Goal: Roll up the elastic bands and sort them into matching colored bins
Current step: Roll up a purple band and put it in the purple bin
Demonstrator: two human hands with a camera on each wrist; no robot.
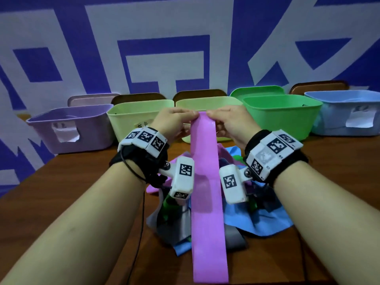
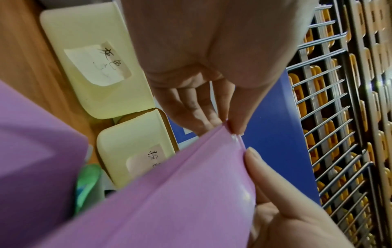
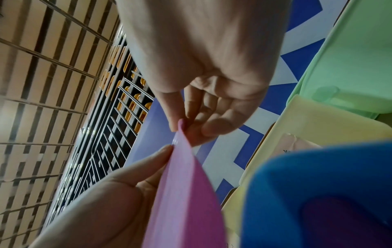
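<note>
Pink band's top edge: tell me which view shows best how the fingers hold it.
The left wrist view: the pink band fills it, with the left hand and right hand pinching its top edge. The right wrist view shows the same pinch more blurred. The head view shows the band's full length, fingertips mostly hidden.

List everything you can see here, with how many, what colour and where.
pink band: one, pink, held up by its top edge, hanging toward the viewer
band pile: several, blue, grey, green, purple, on the table under the hands
bins: five in a row at the far edge; purple, two pale yellow-green, green, blue
lids: several, standing behind the bins
table: one, brown wood
left hand: pinches the band's top edge
right hand: pinches the same edge
</note>
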